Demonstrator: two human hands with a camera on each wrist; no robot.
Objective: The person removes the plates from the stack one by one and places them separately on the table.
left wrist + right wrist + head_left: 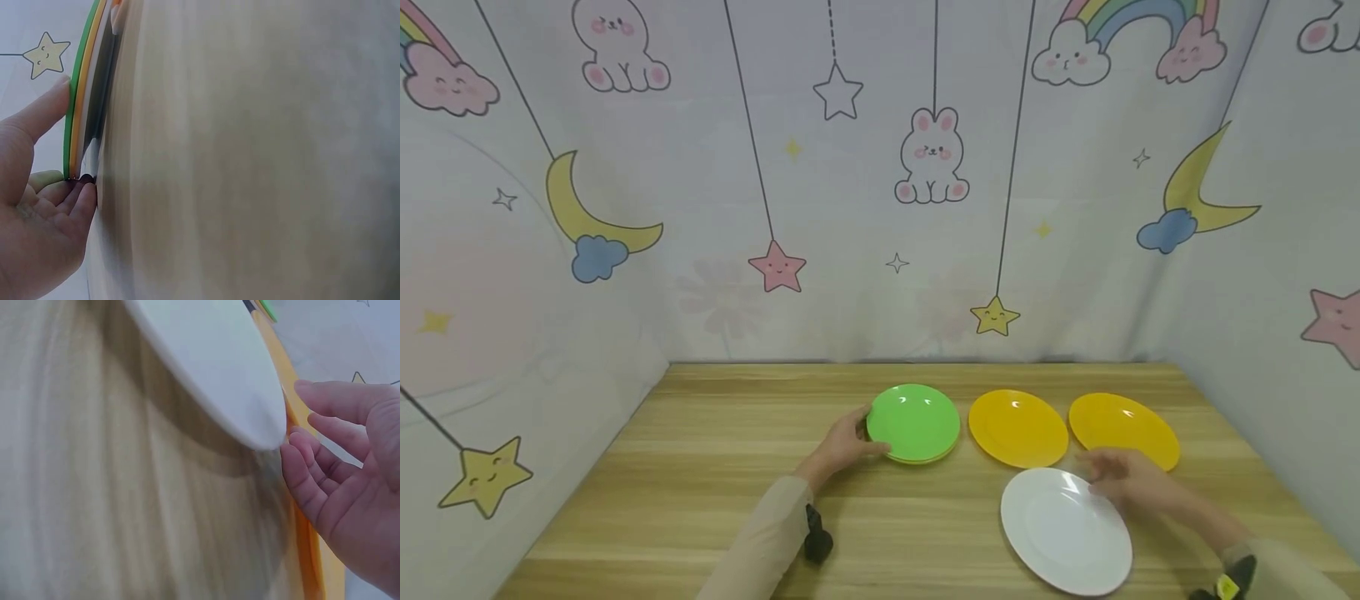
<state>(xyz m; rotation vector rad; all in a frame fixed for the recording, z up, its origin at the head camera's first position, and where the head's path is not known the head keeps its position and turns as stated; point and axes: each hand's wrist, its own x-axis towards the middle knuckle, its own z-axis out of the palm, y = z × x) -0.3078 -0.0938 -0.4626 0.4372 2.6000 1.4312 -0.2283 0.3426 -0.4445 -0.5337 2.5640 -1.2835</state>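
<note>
My left hand [847, 446] grips the left edge of a stack topped by a green plate [913, 422]. In the left wrist view the thumb of my left hand [44, 206] lies on the green plate [75, 87], fingers at the underside; an orange and a white layer show beneath the green. My right hand [1123, 477] is at the upper right rim of a white plate [1066, 531]. In the right wrist view the thumb and fingers of my right hand [350, 450] are parted beside the white plate [219, 356]; whether a fingertip touches its rim I cannot tell.
One orange plate [1017, 427] lies right of the green one, and another orange plate [1123, 427] lies farther right, partly behind my right hand. All stand on a wooden table [737, 417], with a patterned cloth backdrop [850, 200] behind and at both sides.
</note>
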